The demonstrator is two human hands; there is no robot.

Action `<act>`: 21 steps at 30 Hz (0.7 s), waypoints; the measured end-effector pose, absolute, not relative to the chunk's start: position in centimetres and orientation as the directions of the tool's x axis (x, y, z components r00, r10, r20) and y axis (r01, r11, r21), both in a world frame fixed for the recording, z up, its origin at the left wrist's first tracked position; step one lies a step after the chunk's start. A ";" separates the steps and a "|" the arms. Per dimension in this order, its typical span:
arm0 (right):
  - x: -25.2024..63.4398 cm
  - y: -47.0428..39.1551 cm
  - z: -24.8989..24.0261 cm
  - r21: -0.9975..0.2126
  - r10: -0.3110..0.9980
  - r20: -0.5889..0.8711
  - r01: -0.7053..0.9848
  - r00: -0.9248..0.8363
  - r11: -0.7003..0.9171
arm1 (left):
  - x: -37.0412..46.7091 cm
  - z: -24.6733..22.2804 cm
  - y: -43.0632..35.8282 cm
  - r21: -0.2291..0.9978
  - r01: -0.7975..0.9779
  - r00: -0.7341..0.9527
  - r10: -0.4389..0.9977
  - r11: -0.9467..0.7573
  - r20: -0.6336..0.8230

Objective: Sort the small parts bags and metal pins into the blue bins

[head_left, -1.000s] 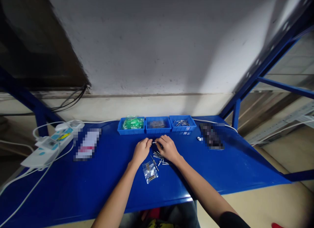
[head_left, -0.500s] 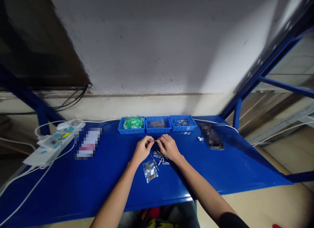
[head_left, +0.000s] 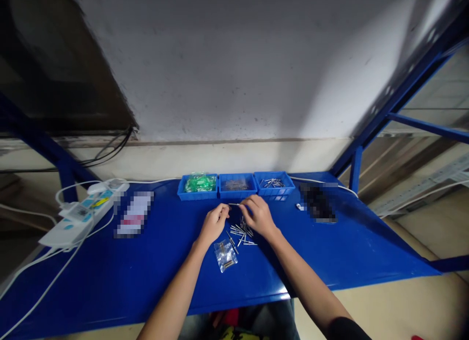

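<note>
Clock directions are taken from the loose pile, with 12 o'clock toward the wall. The desk [head_left: 146,276] carries all the items named below. A white power strip [head_left: 73,223] lies at 9. Three blue bins stand in a row: the left bin [head_left: 198,196], with green-and-clear packets [head_left: 201,183], between 10 and 11; the middle bin [head_left: 239,194], with small brownish contents [head_left: 236,184], at 12; the right bin [head_left: 279,190], with slender metal parts [head_left: 273,182], at 1.

The left hand [head_left: 213,225] is at 10, its fingertips drawn together; whether its grip holds anything cannot be told. The right hand [head_left: 259,217], between 1 and 2, has its grip closed in a pinch on one end of a metal pin [head_left: 233,204]. A blurred dark item [head_left: 318,204] lies at 2, and a clear packet [head_left: 224,256] of brass-coloured pieces at 7.

Smallest are the loose pins [head_left: 240,239], crossed at many angles, and the held pin, between 11 and 12, roughly level beside the left fingertips. Good handling would probably mean a light pinch near the end, the wrists steady, and the pin's free end aligned squarely with the left fingertips; a tight squeeze could roll or tilt so slim a part.
</note>
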State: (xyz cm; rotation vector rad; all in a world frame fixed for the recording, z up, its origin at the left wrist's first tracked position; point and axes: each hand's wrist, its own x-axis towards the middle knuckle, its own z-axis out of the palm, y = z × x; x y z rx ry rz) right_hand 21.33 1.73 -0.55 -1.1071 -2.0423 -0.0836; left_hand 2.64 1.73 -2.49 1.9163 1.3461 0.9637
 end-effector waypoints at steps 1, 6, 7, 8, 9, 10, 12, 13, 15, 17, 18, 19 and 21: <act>22.0 2.2 -0.1 -0.310 0.676 0.702 0.760 -0.222 0.571 | 2.8 -2.4 1.7 0.774 0.556 0.228 0.951 -0.302 0.207; 25.0 5.4 1.7 -0.389 0.689 0.687 0.917 0.231 0.081 | 4.6 -1.8 1.7 0.529 0.765 0.322 0.929 -0.368 0.180; 25.3 5.7 1.7 -0.378 0.703 0.657 0.926 0.272 -0.006 | 5.1 -1.7 1.8 0.491 0.782 0.347 0.923 -0.384 0.168; 25.4 5.8 1.6 -0.357 0.721 0.630 0.932 0.289 -0.061 | 5.6 -1.6 1.8 0.461 0.797 0.362 0.920 -0.390 0.152; 25.5 5.6 1.3 -0.336 0.740 0.608 0.938 0.288 -0.088 | 5.9 -1.5 1.9 0.438 0.811 0.367 0.921 -0.387 0.134; 25.7 5.2 0.8 -0.314 0.759 0.591 0.945 0.272 -0.094 | 6.2 -1.5 1.9 0.421 0.826 0.360 0.925 -0.375 0.117; 26.3 3.8 -0.2 -0.269 0.788 0.569 0.959 0.235 -0.091 | 6.4 -1.5 1.9 0.415 0.842 0.335 0.937 -0.346 0.101; 27.0 3.0 -0.7 -0.248 0.796 0.559 0.963 0.232 -0.106 | 6.3 -1.6 1.8 0.424 0.839 0.328 0.939 -0.340 0.103; 28.9 1.5 -1.6 -0.223 0.766 0.557 0.947 0.319 -0.232 | 5.9 -1.9 1.7 0.465 0.813 0.335 0.934 -0.351 0.120; 31.5 0.5 -2.2 -0.235 0.674 0.582 0.888 0.455 -0.396 | 5.4 -2.1 1.6 0.523 0.771 0.349 0.928 -0.364 0.132; 32.8 0.1 -2.4 -0.241 0.652 0.568 0.859 0.502 -0.451 | 5.3 -2.3 1.6 0.552 0.752 0.350 0.927 -0.362 0.131; 34.1 -0.2 -2.6 -0.244 0.665 0.523 0.842 0.533 -0.482 | 5.2 -2.4 1.6 0.574 0.738 0.346 0.929 -0.354 0.128; 36.4 -0.5 -2.8 -0.243 0.727 0.412 0.836 0.549 -0.493 | 5.2 -2.6 1.7 0.595 0.728 0.334 0.934 -0.340 0.125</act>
